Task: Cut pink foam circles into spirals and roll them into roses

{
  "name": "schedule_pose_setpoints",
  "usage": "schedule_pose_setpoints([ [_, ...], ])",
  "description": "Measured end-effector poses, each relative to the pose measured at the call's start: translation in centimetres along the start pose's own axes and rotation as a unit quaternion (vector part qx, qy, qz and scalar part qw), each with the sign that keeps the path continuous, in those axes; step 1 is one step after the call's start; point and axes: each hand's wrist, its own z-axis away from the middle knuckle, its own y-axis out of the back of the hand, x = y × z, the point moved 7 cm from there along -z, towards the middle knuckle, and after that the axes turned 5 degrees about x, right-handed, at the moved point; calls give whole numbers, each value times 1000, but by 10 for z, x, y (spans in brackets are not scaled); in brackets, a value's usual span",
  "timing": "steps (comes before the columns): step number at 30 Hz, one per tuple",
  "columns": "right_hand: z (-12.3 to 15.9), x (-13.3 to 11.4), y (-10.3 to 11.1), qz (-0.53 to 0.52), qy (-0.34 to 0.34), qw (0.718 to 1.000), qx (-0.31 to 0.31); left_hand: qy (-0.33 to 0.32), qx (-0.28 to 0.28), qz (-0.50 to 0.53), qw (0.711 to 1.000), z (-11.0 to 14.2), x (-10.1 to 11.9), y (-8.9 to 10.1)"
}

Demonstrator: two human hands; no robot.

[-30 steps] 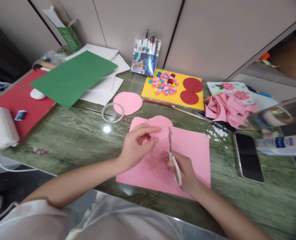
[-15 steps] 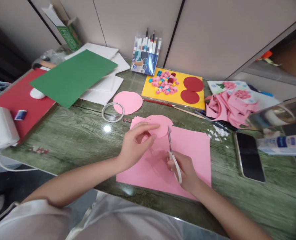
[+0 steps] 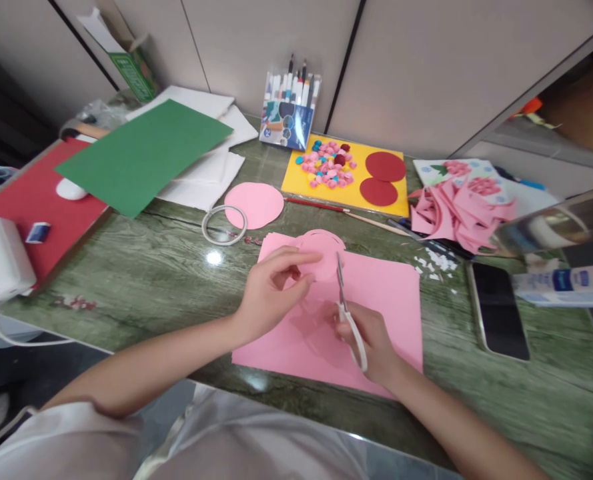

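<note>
Between its thumb and fingers, my left hand [image 3: 271, 290] pinches a rounded pink paper piece [image 3: 323, 257]. My right hand [image 3: 369, 343] is closed around the white handles of a pair of scissors [image 3: 343, 293]. The blades point away from me and meet the right edge of the paper piece, where a thin curved strip shows along the far side. Under both hands lies a larger sheet of pink paper [image 3: 376, 287]. Beyond my left hand, a cut pink paper shape [image 3: 255, 205] rests on the table, partly overlapped by a pale ring [image 3: 225, 225].
A yellow sheet [image 3: 343, 191] carries small paper balls and two dark red circles [image 3: 385, 166]. Pink offcuts [image 3: 459, 213], a phone [image 3: 499, 310] and a tube [image 3: 566, 285] lie to the right. Green paper [image 3: 143, 157], a white charger [image 3: 1, 260] and a marker pack [image 3: 289, 113] are also there.
The paper piece has turned slightly in my left hand, and a thin curved strip now stands apart along its far edge. The scissors stay nearly in place.
</note>
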Motion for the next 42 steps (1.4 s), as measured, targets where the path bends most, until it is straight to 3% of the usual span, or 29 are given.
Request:
schedule_pose_setpoints([
  [22, -2, 1, 0, 39, 2, 999, -3, 8, 30, 15, 999, -1, -1, 4],
  [42, 1, 0, 2, 34, 9, 999, 3, 13, 8, 4, 1000, 0, -1, 3],
])
